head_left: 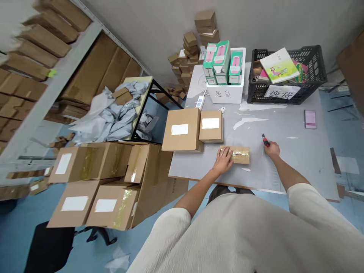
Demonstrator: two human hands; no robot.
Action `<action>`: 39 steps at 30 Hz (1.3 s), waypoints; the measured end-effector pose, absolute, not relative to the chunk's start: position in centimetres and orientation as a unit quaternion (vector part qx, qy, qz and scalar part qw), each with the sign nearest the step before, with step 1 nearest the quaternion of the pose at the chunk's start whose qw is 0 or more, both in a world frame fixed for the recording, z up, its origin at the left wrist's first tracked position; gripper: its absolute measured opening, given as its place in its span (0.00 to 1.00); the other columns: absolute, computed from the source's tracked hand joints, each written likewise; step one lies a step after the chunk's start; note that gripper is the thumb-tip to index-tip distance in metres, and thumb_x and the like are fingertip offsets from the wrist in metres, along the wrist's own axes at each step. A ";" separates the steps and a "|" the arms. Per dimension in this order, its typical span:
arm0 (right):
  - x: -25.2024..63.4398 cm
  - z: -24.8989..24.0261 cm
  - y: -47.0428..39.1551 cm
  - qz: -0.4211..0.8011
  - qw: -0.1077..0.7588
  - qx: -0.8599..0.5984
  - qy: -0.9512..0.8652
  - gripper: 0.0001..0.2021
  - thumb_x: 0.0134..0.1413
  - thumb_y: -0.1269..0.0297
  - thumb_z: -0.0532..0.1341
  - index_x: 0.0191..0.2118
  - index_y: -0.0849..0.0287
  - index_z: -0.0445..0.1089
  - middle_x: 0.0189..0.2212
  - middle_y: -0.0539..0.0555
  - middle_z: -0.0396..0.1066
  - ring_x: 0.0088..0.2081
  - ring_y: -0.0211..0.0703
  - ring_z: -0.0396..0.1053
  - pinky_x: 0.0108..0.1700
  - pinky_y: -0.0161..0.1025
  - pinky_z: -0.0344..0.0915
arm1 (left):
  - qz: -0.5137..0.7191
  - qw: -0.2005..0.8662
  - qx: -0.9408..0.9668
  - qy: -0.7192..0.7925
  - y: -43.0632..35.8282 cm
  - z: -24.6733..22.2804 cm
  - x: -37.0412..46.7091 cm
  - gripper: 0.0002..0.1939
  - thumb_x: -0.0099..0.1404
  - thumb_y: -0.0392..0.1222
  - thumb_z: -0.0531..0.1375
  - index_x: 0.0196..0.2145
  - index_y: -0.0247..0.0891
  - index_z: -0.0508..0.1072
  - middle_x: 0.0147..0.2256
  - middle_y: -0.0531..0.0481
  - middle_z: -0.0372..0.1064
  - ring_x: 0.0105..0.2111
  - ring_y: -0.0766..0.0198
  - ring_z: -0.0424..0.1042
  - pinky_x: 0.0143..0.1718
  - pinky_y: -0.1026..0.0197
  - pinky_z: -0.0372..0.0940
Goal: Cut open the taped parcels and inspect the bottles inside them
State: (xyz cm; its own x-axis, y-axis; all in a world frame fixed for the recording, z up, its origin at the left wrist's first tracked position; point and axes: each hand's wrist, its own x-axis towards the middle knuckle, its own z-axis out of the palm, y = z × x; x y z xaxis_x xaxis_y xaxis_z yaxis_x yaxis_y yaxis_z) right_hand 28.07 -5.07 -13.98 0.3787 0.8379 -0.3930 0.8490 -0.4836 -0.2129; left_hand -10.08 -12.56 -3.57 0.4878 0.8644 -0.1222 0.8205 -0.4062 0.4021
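A small cardboard box (241,156) with shiny tape along its top lies near the front edge of the grey table. My left hand (223,161) grips its left end, fingers laid over the top toward the far side. To the right, apart from the box, my right hand (273,150) is closed around a red and black utility knife (265,140). The knife points away from me; whether its blade is out is too small to tell. Beyond my left hand stand a larger labelled carton (182,138) and a smaller labelled carton (211,133), side by side.
At the table's back are a white bin (226,95) of green-and-pink boxes and a black crate (309,89) with books. A phone-like pink-screened object (310,119) lies right. Stacked cartons (75,189) stand left of the table, near a side table (142,104) heaped with grey bags.
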 end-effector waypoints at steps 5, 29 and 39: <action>27.4 -14.1 -4.8 -0.200 0.021 0.835 0.513 0.23 0.62 0.57 0.63 0.59 0.64 0.71 0.56 0.72 0.70 0.58 0.66 0.68 0.59 0.56 0.66 | 0.061 0.225 0.834 0.500 -12.4 -3.8 -11.0 0.33 0.73 0.48 0.61 0.72 0.41 0.63 0.75 0.33 0.53 0.76 0.40 0.49 0.77 0.32 0.42; 19.9 -5.8 -11.3 -0.369 -0.205 0.651 0.630 0.34 0.57 0.58 0.68 0.69 0.53 0.68 0.66 0.62 0.71 0.62 0.59 0.73 0.66 0.56 0.70 | 0.182 0.318 0.757 0.541 -10.3 -7.2 -11.8 0.41 0.71 0.41 0.62 0.77 0.46 0.53 0.72 0.36 0.57 0.67 0.38 0.65 0.64 0.38 0.66; 19.3 -4.5 -9.0 -0.340 -0.226 0.778 0.478 0.16 0.65 0.48 0.60 0.50 0.51 0.65 0.38 0.52 0.80 0.41 0.53 0.79 0.50 0.51 0.73 | 0.242 0.367 0.735 0.517 -10.5 -8.6 -12.5 0.43 0.69 0.40 0.63 0.75 0.42 0.50 0.69 0.34 0.63 0.65 0.43 0.69 0.64 0.40 0.69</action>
